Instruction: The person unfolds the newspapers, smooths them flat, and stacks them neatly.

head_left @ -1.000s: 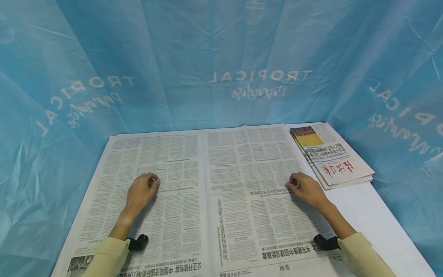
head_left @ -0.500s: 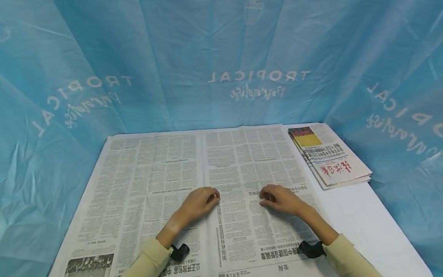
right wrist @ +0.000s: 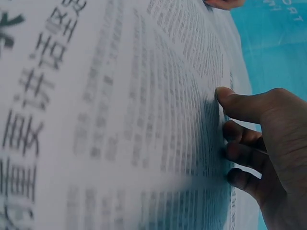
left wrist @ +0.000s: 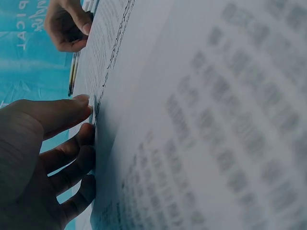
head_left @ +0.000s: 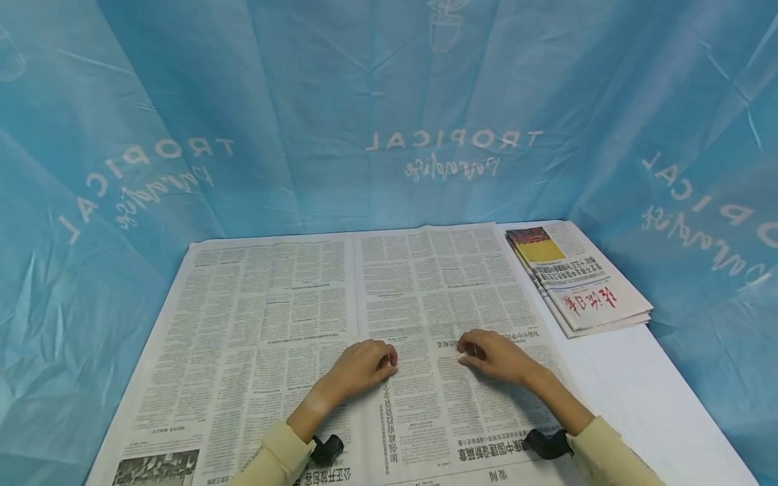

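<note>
A large newspaper [head_left: 304, 304] lies spread flat on the white table, its centre fold running away from the person. Just right of that fold, my left hand [head_left: 363, 366] rests its loosely bent fingertips on the page. A short gap to its right, my right hand [head_left: 495, 354] is over the right-hand page with fingers relaxed and slightly curled. In the left wrist view, the fingertips [left wrist: 86, 151] meet the printed surface and hold nothing. The right wrist view has the thumb and fingers [right wrist: 240, 179] right at the paper, with nothing between them.
A stack of folded newspapers [head_left: 583, 283] with red lettering sits at the back right of the white table [head_left: 614, 385]. Blue printed curtains [head_left: 340, 101] hang close behind the table and along both sides. A black wrist camera [head_left: 328, 449] is strapped at each cuff.
Both hands have come in toward the middle of the newspaper, the left one moving far to the right and the right one moving left. In the last half second they barely shift.
</note>
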`<state>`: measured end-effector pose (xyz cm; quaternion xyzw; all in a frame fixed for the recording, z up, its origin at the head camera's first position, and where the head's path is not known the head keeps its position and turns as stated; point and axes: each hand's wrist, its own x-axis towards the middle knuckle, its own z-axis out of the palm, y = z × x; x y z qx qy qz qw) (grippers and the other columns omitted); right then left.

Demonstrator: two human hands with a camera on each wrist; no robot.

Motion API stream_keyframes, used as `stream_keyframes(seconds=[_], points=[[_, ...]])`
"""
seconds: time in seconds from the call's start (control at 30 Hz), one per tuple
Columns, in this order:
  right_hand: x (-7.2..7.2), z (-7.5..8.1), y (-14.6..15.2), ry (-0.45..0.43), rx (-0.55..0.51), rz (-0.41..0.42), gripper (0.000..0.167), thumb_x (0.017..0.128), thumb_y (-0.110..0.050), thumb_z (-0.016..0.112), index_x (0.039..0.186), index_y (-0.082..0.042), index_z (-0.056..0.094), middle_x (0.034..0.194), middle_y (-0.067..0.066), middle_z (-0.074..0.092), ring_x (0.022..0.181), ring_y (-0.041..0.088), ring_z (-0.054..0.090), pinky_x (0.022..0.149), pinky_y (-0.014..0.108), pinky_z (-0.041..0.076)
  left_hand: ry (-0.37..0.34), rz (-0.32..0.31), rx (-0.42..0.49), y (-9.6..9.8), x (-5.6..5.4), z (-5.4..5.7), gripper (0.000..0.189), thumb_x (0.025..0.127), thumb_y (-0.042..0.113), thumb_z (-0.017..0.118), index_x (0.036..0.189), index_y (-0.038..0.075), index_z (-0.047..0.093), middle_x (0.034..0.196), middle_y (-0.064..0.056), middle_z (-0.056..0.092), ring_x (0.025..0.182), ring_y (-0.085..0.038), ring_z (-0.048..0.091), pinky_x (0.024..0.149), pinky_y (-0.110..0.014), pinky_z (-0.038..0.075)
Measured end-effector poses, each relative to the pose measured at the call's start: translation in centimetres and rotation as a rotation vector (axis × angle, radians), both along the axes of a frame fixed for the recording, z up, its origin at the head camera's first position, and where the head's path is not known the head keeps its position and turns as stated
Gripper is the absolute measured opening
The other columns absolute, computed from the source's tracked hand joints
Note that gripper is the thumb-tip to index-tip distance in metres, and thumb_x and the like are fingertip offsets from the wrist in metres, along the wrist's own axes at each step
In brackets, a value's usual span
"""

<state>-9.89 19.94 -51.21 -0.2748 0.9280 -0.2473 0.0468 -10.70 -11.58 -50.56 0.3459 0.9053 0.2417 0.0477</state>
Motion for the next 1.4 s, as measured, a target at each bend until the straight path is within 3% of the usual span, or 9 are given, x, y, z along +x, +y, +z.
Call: stream_keyframes(seconds=[0.2, 0.5, 0.6, 0.67, 0.83, 1.1, 1.23, 1.4], points=[[-0.5, -0.2, 2.2, 0.073, 0.037, -0.145, 0.007, 0.091, -0.027, 0.070, 0.094, -0.023, 0.066, 0.080, -0.016, 0.058, 0.069, -0.002, 0.051, 0.061, 0.024, 0.044, -0.003, 0.007, -0.009, 0.0, 0.0, -0.2, 0.010, 0.089, 0.027, 0.072, 0.088, 0.020, 0.066, 0.069, 0.014, 0.047, 0.062, -0.002, 0.041, 0.058, -0.020, 0.036], [-1.6, -0.4, 8.0, 0.471, 0.093, -0.437, 0.006, 0.083, -0.004, 0.073, 0.084, -0.003, 0.067, 0.070, 0.006, 0.059, 0.054, 0.013, 0.049, 0.049, 0.030, 0.038, 0.029, -0.001, 0.006, 0.0, -0.1, -0.2, 0.010, 0.089, 0.026, 0.073, 0.088, 0.019, 0.066, 0.070, 0.013, 0.047, 0.062, -0.002, 0.041, 0.059, -0.020, 0.035], [-1.8, -0.1, 10.0, 0.526, 0.160, -0.519, 0.009, 0.083, -0.006, 0.071, 0.083, 0.000, 0.063, 0.069, 0.013, 0.057, 0.048, 0.019, 0.045, 0.045, 0.035, 0.036, 0.032, -0.006, 0.016, 0.0, -0.1, -0.2, 0.009, 0.089, 0.025, 0.073, 0.088, 0.019, 0.066, 0.071, 0.013, 0.048, 0.063, -0.002, 0.041, 0.060, -0.020, 0.036], [-1.8, 0.1, 11.1, 0.494, 0.224, -0.573, 0.015, 0.085, -0.011, 0.068, 0.084, 0.001, 0.059, 0.069, 0.017, 0.055, 0.046, 0.022, 0.043, 0.043, 0.038, 0.035, 0.029, -0.006, 0.019, 0.1, -0.1, -0.2, 0.010, 0.089, 0.026, 0.072, 0.088, 0.019, 0.065, 0.071, 0.013, 0.048, 0.063, -0.002, 0.041, 0.060, -0.020, 0.036], [-1.3, 0.6, 12.8, 0.309, 0.367, -0.636, 0.029, 0.092, -0.024, 0.059, 0.088, 0.005, 0.053, 0.066, 0.020, 0.052, 0.046, 0.027, 0.045, 0.042, 0.043, 0.035, 0.011, 0.008, 0.032, 0.2, -0.1, -0.2, 0.010, 0.089, 0.025, 0.072, 0.085, 0.020, 0.065, 0.069, 0.012, 0.048, 0.061, -0.002, 0.041, 0.058, -0.020, 0.035], [-1.3, 0.9, 13.4, 0.187, 0.417, -0.697, 0.039, 0.099, -0.025, 0.047, 0.111, 0.012, 0.052, 0.084, 0.035, 0.058, 0.059, 0.047, 0.056, 0.046, 0.053, 0.041, -0.051, 0.048, 0.057, 0.4, -0.6, -0.4, 0.012, 0.090, 0.025, 0.071, 0.081, 0.022, 0.063, 0.065, 0.013, 0.046, 0.057, -0.002, 0.040, 0.055, -0.020, 0.034], [-1.3, 1.2, 13.8, 0.091, 0.472, -0.690, 0.039, 0.099, -0.020, 0.043, 0.112, 0.015, 0.051, 0.081, 0.034, 0.058, 0.057, 0.042, 0.056, 0.046, 0.050, 0.042, -0.079, 0.049, 0.069, 0.4, -0.7, -0.4, 0.012, 0.091, 0.025, 0.070, 0.082, 0.022, 0.063, 0.065, 0.013, 0.046, 0.057, -0.002, 0.040, 0.055, -0.021, 0.034], [-1.5, 1.4, 14.1, 0.005, 0.514, -0.638, 0.033, 0.091, -0.015, 0.045, 0.098, 0.016, 0.053, 0.074, 0.029, 0.057, 0.054, 0.032, 0.052, 0.045, 0.044, 0.041, -0.110, 0.059, 0.083, 0.4, -1.0, -0.6, 0.010, 0.092, 0.026, 0.068, 0.084, 0.022, 0.064, 0.063, 0.012, 0.046, 0.054, -0.002, 0.039, 0.052, -0.021, 0.033]])
